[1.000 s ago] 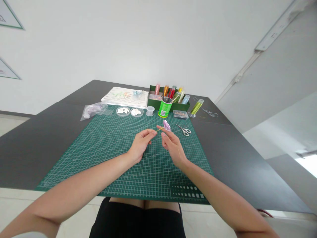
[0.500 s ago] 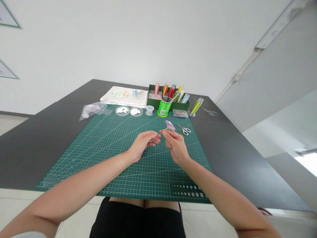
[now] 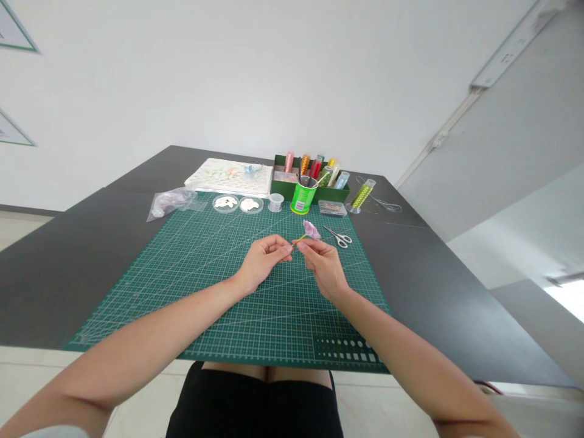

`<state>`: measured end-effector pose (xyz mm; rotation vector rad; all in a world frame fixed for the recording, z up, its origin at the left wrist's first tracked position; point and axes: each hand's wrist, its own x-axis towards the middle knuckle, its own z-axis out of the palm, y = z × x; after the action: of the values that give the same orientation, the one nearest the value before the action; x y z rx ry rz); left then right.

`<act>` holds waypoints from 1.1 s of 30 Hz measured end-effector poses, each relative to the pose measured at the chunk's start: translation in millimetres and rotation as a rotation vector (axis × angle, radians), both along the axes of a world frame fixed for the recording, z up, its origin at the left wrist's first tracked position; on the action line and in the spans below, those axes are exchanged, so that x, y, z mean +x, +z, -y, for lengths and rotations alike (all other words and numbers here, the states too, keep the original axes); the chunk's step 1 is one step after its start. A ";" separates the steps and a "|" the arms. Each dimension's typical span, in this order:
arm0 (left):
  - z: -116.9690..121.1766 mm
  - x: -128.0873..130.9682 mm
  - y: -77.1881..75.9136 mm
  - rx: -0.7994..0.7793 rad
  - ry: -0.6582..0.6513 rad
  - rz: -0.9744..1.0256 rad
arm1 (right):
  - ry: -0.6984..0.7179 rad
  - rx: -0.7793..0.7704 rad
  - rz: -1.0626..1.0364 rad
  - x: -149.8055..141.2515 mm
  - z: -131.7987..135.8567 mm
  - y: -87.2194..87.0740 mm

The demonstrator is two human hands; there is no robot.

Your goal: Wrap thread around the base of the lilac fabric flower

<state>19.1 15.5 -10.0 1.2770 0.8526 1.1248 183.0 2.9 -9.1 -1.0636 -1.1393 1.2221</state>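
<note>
A small pale purple artificial flower (image 3: pixel 311 230) on a thin yellow-green stem is held above the green cutting mat (image 3: pixel 219 304). My right hand (image 3: pixel 323 263) pinches the stem just below the flower head between thumb and forefinger. My left hand (image 3: pixel 266 258) is closed with thumb and fingertips pressed together at the lower end of the stem. Both sets of fingertips almost meet. White-handled scissors (image 3: pixel 341 238) lie on the mat to the right of the flower.
Behind the hands stand a green can (image 3: pixel 302 198) with tools, a dark green box (image 3: pixel 281 187) of ribbon rolls, two dishes (image 3: pixel 225 204) of white pieces and a clear case (image 3: pixel 332 209). A plastic bag (image 3: pixel 170 203) lies left, a yellow-green spool (image 3: pixel 363 196) right.
My left fingers have closed from a looser hold into a tighter pinch on the stem. The flower has shifted slightly up and to the left.
</note>
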 end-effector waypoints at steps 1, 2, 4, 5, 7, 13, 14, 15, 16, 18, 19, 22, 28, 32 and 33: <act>-0.9 -0.9 -0.4 0.023 0.014 -0.011 | 0.000 0.029 0.041 1.3 -1.1 -1.2; -1.9 -1.9 -1.0 0.045 0.027 -0.025 | -0.003 0.067 0.093 2.8 -2.2 -2.3; -4.9 -3.9 -2.4 0.083 0.054 -0.060 | 0.002 0.161 0.207 6.6 -4.0 -3.9; -6.8 -5.1 -3.2 0.100 0.071 -0.078 | 0.017 0.209 0.263 8.8 -4.7 -4.3; -11.5 -8.0 -4.9 0.130 0.115 -0.116 | 0.070 0.299 0.376 13.9 -5.8 -4.2; -28.4 -20.3 -7.8 0.247 0.217 -0.285 | 0.165 0.565 0.655 30.5 -8.4 -1.2; -30.6 -22.4 -8.3 0.263 0.220 -0.321 | 0.164 0.604 0.681 32.8 -8.8 -0.7; -32.5 -24.3 -9.0 0.278 0.220 -0.357 | 0.159 0.648 0.706 34.8 -9.1 -0.1; -34.1 -25.9 -9.8 0.291 0.219 -0.392 | 0.153 0.700 0.734 36.6 -9.2 0.6; -36.1 -28.4 -11.5 0.321 0.219 -0.468 | 0.145 0.821 0.792 39.4 -9.2 2.7; -36.5 -29.2 -12.1 0.338 0.218 -0.510 | 0.146 0.881 0.824 40.6 -9.1 4.0; -36.4 -30.4 -12.4 0.380 0.205 -0.632 | 0.138 1.028 0.922 42.7 -8.2 8.7; -34.9 -30.3 -9.6 0.403 0.198 -0.767 | 0.120 1.122 1.033 43.1 -6.1 13.4; -35.4 -30.6 -10.4 0.407 0.198 -0.774 | 0.097 1.140 1.047 42.1 -4.8 15.2; -35.6 -30.9 -10.8 0.411 0.197 -0.773 | 0.080 1.147 1.045 41.7 -4.3 16.1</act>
<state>-11.8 51.1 -20.8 2.0687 1.3793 0.9821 224.6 7.2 7.0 -0.6704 -2.2614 -0.1863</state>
